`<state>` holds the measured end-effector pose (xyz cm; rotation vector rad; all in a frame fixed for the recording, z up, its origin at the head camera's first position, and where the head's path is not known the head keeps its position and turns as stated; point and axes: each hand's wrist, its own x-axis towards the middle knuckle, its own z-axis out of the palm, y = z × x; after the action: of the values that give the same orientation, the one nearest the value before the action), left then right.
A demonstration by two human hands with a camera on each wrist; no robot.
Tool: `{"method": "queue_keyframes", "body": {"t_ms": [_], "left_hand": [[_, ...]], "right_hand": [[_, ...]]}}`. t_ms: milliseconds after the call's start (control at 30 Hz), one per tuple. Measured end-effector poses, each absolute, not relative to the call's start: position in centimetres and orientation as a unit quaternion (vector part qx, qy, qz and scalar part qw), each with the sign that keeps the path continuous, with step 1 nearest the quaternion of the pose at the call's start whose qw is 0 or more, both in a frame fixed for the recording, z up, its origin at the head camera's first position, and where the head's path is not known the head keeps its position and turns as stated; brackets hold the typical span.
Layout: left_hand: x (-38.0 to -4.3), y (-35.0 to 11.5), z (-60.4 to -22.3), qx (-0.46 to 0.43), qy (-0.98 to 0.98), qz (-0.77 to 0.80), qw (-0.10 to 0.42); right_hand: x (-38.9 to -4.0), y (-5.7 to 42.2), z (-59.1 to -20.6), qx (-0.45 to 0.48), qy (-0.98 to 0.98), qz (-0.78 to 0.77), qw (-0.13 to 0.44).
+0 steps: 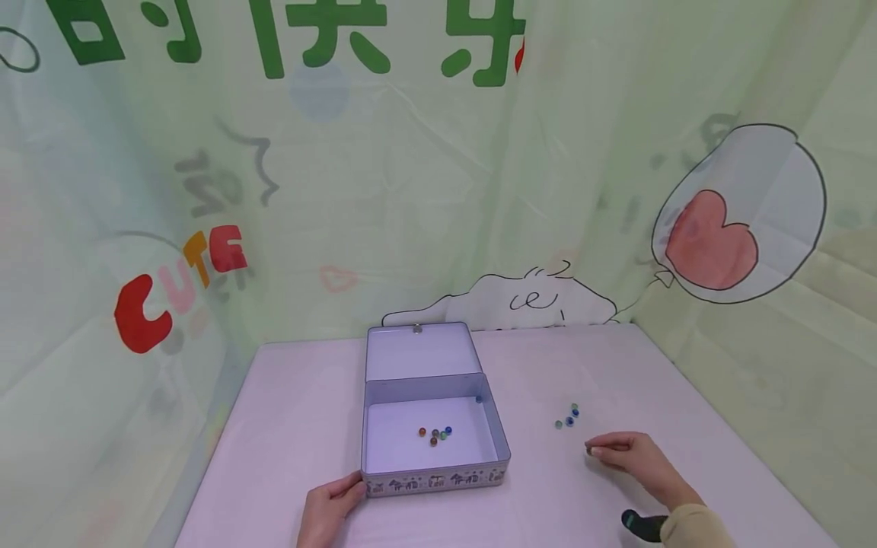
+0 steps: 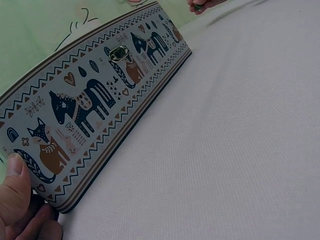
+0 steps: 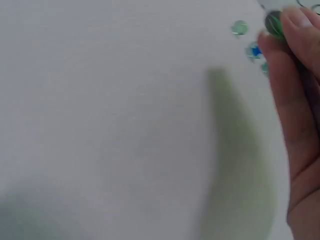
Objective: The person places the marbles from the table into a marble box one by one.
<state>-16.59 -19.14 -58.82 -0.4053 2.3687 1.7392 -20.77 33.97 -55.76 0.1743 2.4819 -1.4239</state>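
My right hand pinches a dark green marble between thumb and fingertips, just above the table. Beyond it lie several loose glass marbles, some clear green, some with blue. My left hand grips the front left corner of a tin box; in the left wrist view the thumb lies on its patterned front and the other fingers curl at the corner. The box's lid is tipped back. On the box floor sit several marbles, orange, brown, green and blue, with one more at the back right corner.
A pale cloth covers the table. Printed curtains hang behind it and at both sides. A dark strap shows by my right sleeve.
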Motion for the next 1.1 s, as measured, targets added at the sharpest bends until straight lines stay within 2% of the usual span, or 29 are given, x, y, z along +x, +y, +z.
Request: {"method": "queue_keyframes", "body": {"t_ms": [133, 267, 467, 700, 1100], "left_hand": [[-16.7, -19.2, -59.0, -0.134, 0.797, 0.583, 0.086], [-16.7, -19.3, -59.1, -0.134, 0.799, 0.581, 0.084], [-16.7, -19.5, -58.9, -0.136, 0.798, 0.581, 0.083], [-16.8, -19.4, -59.1, -0.134, 0.793, 0.588, 0.084], [-16.7, -19.0, -59.1, -0.142, 0.788, 0.592, 0.095]], "right_hand": [[-21.0, 35.2, -55.3, 0.009, 0.813, -0.548, 0.197], [-21.3, 35.4, -54.5, -0.021, 0.797, -0.562, 0.220], [-22.9, 33.2, -53.0, -0.045, 0.806, -0.556, 0.199], [-25.9, 28.2, -50.9, -0.082, 0.821, -0.538, 0.174], [-29.0, 19.4, -48.8, -0.131, 0.838, -0.501, 0.175]]}}
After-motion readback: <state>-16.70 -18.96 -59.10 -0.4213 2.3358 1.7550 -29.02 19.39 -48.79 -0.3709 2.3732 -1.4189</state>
